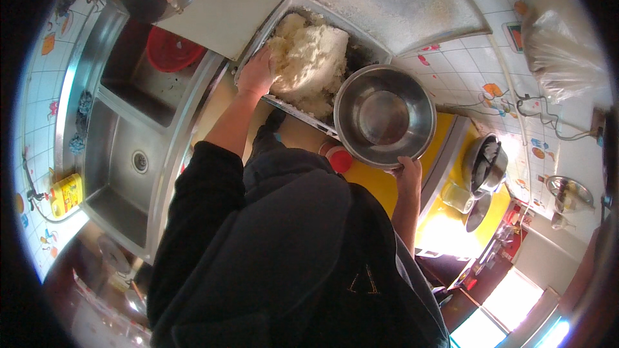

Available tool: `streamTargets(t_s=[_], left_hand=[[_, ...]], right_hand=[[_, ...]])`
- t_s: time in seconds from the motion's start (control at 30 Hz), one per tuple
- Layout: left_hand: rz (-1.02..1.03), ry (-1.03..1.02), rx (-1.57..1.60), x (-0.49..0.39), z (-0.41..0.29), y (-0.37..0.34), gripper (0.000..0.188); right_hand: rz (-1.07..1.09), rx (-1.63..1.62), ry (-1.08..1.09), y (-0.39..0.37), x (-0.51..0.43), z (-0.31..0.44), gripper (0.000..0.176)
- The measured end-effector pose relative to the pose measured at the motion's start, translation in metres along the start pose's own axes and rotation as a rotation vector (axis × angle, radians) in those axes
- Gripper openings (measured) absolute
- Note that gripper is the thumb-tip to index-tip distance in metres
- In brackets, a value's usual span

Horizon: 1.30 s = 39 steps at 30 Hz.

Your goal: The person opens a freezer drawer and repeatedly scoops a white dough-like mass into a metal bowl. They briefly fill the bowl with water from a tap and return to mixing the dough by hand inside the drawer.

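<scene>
A large pale lump of dough or floury mass [309, 55] fills much of an open metal trough [302, 118], which looks like a dough mixer's. My left hand [256, 71] lies against the left side of the lump, near the trough's edge. Its fingertips are partly hidden, so their grip cannot be made out. With my right hand [407, 174] I hold the near rim of a wide stainless steel bowl [384, 116]. The bowl is tilted towards me, with nothing seen inside, and covers the trough's right corner.
The raised metal lid [391, 2] stands behind the trough. On the left is a double steel sink [118, 154] with a red basin [169, 50]. A yellow-topped counter [445, 212] on the right bears metal bowls [486, 164]. A red-lidded container [340, 159] stands below the steel bowl.
</scene>
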<state>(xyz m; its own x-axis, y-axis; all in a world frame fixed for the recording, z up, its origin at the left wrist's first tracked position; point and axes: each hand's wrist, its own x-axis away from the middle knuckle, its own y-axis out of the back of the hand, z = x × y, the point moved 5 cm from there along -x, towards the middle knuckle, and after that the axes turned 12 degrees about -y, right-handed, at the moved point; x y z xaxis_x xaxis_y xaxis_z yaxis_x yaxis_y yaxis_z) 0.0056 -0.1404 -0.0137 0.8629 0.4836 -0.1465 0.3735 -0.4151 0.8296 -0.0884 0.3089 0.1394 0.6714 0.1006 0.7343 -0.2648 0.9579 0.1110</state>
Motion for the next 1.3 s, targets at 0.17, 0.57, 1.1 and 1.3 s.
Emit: streamTargets(t_s=[0.17,0.57,1.1,1.3], left_hand=[[-0.023,-0.017,0.012,-0.001,0.000,0.001,0.039],[-0.030,-0.008,0.011,-0.001,0.000,0.001,0.039],[0.001,0.001,0.031,0.000,0.004,-0.002,0.040],[0.012,0.020,0.036,0.001,0.003,-0.002,0.042]], right_hand=[[0.009,-0.026,0.014,-0.003,0.001,0.001,0.035],[-0.003,0.026,0.066,-0.015,-0.002,0.011,0.037],[0.017,-0.066,0.003,-0.018,-0.004,0.006,0.034],[0.033,-0.023,-0.011,-0.014,-0.008,0.002,0.034]])
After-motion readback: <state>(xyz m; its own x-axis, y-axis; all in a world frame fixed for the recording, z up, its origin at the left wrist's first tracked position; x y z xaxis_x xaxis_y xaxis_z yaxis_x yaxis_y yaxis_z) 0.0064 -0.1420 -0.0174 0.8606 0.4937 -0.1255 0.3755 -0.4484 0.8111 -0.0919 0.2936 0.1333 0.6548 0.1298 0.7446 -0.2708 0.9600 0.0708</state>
